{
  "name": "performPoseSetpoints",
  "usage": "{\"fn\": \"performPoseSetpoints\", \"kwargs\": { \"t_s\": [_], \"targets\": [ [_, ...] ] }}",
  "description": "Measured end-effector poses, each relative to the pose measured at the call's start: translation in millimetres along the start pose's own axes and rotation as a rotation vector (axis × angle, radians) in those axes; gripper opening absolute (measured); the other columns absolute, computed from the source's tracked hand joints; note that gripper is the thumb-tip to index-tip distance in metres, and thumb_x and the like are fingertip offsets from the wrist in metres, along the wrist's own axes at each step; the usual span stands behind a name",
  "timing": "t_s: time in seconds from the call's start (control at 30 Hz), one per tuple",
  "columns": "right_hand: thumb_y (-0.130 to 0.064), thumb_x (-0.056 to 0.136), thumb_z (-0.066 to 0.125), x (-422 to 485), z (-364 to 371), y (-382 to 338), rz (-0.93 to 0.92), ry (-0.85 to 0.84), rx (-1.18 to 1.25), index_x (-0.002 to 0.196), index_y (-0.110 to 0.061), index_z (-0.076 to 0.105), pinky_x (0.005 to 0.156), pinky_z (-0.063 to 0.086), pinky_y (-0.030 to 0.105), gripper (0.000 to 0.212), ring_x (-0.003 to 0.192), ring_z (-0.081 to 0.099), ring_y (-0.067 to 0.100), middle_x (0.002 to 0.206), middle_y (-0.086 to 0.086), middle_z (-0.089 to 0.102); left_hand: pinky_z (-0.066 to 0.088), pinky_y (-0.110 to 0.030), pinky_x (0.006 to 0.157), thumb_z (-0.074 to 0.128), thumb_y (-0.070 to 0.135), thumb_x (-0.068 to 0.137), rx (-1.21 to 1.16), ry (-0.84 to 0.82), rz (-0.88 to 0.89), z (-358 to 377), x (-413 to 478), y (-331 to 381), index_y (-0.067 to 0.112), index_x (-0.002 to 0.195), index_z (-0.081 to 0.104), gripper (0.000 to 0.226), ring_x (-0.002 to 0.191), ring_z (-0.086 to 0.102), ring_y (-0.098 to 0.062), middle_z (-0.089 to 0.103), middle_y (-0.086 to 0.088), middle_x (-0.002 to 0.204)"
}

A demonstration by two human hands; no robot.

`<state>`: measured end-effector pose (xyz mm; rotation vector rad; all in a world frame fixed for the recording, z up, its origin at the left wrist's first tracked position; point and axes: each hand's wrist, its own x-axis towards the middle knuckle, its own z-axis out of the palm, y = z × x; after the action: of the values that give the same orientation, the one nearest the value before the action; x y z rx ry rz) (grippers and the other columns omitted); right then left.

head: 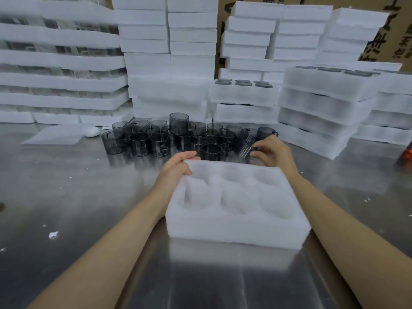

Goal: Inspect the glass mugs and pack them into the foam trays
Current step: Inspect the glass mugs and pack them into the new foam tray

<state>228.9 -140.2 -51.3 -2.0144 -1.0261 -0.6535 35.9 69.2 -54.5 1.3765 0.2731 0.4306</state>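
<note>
A white foam tray point(236, 230) with several empty round pockets lies on the steel table right in front of me. My left hand point(178, 166) grips its far left corner, thumb on top. Behind the tray stands a cluster of smoky grey glass mugs point(156, 141), one stacked on another at the back. My right hand point(273, 150) reaches past the tray's far right corner and its fingers close around a glass mug point(245, 149) at the right end of the cluster; that mug looks blurred.
Tall stacks of white foam trays point(169, 63) wall off the back and both sides; some on the right point(323, 85) hold mugs. A flat foam sheet point(55, 136) and a white egg-shaped object point(91, 131) lie at the left. Cardboard boxes point(396, 30) stand behind.
</note>
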Motion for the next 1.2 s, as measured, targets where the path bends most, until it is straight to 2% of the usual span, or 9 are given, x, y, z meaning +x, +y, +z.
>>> {"fn": "performPoseSetpoints", "kwargs": {
  "t_s": [0.07,0.17,0.3,0.47,0.67,0.8,0.97,1.1,1.2],
  "targets": [
    [-0.009,0.079,0.076,5,-19,-11,0.168,0.099,0.106,0.088,-0.011,0.07,0.075,0.043,0.008,0.01,0.079,0.06,0.02,0.084,0.004,0.062,0.05,-0.025,0.071,0.042,-0.009,0.082,0.01,0.033,0.032,4,-2,1,0.023,0.103,0.063,0.043,0.093,0.065,-0.016,0.068,0.003,0.106],
    [-0.01,0.082,0.073,20,-63,-42,0.279,0.179,0.228,0.085,-0.019,0.064,0.084,0.054,0.034,0.013,0.087,0.066,0.027,0.096,0.017,0.066,0.05,-0.018,0.062,0.038,-0.008,0.087,0.018,0.069,0.071,14,-10,4,0.021,0.11,0.057,0.041,0.086,0.063,-0.01,0.063,0.002,0.107],
    [-0.013,0.078,0.073,26,-89,-108,0.228,0.275,0.389,0.073,-0.031,0.062,0.072,0.055,0.024,0.022,0.073,0.069,0.009,0.08,-0.003,0.067,0.049,-0.026,0.083,0.036,-0.002,0.095,0.079,0.081,0.156,29,-22,-3,0.024,0.109,0.057,0.036,0.099,0.059,-0.014,0.061,0.006,0.109],
    [-0.009,0.076,0.078,-19,-27,-154,0.236,0.078,0.373,0.081,-0.019,0.069,0.08,0.053,0.031,0.015,0.078,0.065,0.016,0.088,0.007,0.066,0.045,-0.02,0.087,0.035,0.008,0.102,0.158,0.063,0.239,40,-32,-6,0.022,0.108,0.06,0.029,0.102,0.058,-0.008,0.063,0.006,0.107],
    [-0.008,0.075,0.078,-32,-12,-155,0.029,-0.11,0.316,0.084,-0.016,0.073,0.072,0.051,0.022,0.013,0.074,0.057,0.008,0.081,-0.009,0.053,0.041,-0.005,0.079,0.037,-0.003,0.097,0.235,0.091,0.379,32,-31,-6,0.022,0.104,0.058,0.033,0.093,0.058,0.003,0.064,0.012,0.098],
    [-0.001,0.075,0.077,-33,-12,-152,-0.118,-0.097,0.235,0.082,-0.011,0.073,0.073,0.048,0.023,0.013,0.078,0.052,0.009,0.088,-0.007,0.048,0.046,-0.015,0.088,0.037,-0.009,0.094,0.233,0.069,0.425,32,-29,-6,0.024,0.115,0.055,0.043,0.095,0.059,0.002,0.064,0.009,0.099],
    [-0.002,0.075,0.077,-34,-10,-149,-0.148,-0.222,0.104,0.076,-0.012,0.073,0.076,0.042,0.019,0.011,0.079,0.052,0.009,0.13,-0.001,0.048,0.044,-0.014,0.088,0.038,-0.013,0.091,0.283,0.06,0.437,29,-30,-8,0.029,0.134,0.045,0.061,0.097,0.058,0.006,0.061,0.017,0.106],
    [-0.023,0.079,0.075,-35,-10,-147,-0.042,-0.235,0.133,0.085,-0.026,0.071,0.078,0.044,0.021,0.008,0.093,0.054,-0.001,0.123,-0.017,0.05,0.044,-0.021,0.097,0.035,-0.012,0.093,0.311,0.046,0.441,29,-30,-5,0.025,0.134,0.048,0.057,0.109,0.057,-0.004,0.062,0.007,0.114],
    [-0.033,0.082,0.069,-34,-11,-147,-0.014,-0.22,0.148,0.106,-0.027,0.066,0.088,0.047,0.029,0.025,0.103,0.052,0.0,0.117,-0.014,0.055,0.043,-0.024,0.101,0.035,-0.011,0.094,0.315,0.039,0.446,30,-32,-5,0.018,0.127,0.053,0.048,0.113,0.057,-0.008,0.063,0.002,0.118]
  ]
}}
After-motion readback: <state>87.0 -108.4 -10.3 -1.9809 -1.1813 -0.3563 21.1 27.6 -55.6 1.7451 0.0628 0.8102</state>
